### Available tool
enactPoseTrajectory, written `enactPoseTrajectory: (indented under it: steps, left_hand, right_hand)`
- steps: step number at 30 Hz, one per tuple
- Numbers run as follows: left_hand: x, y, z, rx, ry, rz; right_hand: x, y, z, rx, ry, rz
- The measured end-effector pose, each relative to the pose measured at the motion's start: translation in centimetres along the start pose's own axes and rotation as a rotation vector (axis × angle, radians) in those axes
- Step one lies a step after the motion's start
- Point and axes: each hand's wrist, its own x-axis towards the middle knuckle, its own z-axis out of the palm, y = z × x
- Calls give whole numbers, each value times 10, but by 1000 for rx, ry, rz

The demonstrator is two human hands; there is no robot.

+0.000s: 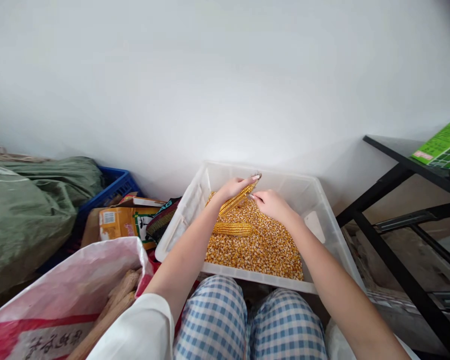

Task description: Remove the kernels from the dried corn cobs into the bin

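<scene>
My left hand [235, 188] is closed around a yellow ear of corn [234, 201], which slants up to the right above the bin. Dry husk threads show at its upper end. My right hand [271, 204] is closed on a small metal tool [250, 196]; its tip touches the ear or lies right beside it, and the fingers hide the rest. A second ear of corn [232, 229] rests on the loose corn kernels [258, 250]. These kernels cover the bottom of a translucent plastic bin [315, 286] in front of my knees.
At the left stand a red and white woven sack [108, 252] with pale stick-like pieces inside, a yellow carton [120, 223], a blue crate [117, 180] and a green cloth bundle [30, 200]. A black metal frame [382, 250] carrying a green box [446, 142] is at the right. A white wall [225, 80] rises behind.
</scene>
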Motion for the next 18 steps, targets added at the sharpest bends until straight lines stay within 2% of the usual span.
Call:
enactPoseTrajectory:
  steps: [7,14,18]
  left_hand:
    - [-7,1,-5,189,-73,157]
    - [0,-3,-4,367,-55,221]
    - [-2,-2,-3,367,-16,211]
  right_hand:
    - [-1,2,2,33,-78,-86]
    - [2,-1,5,-84,-86,-128]
    - [1,-4,7,-148,-142,-115]
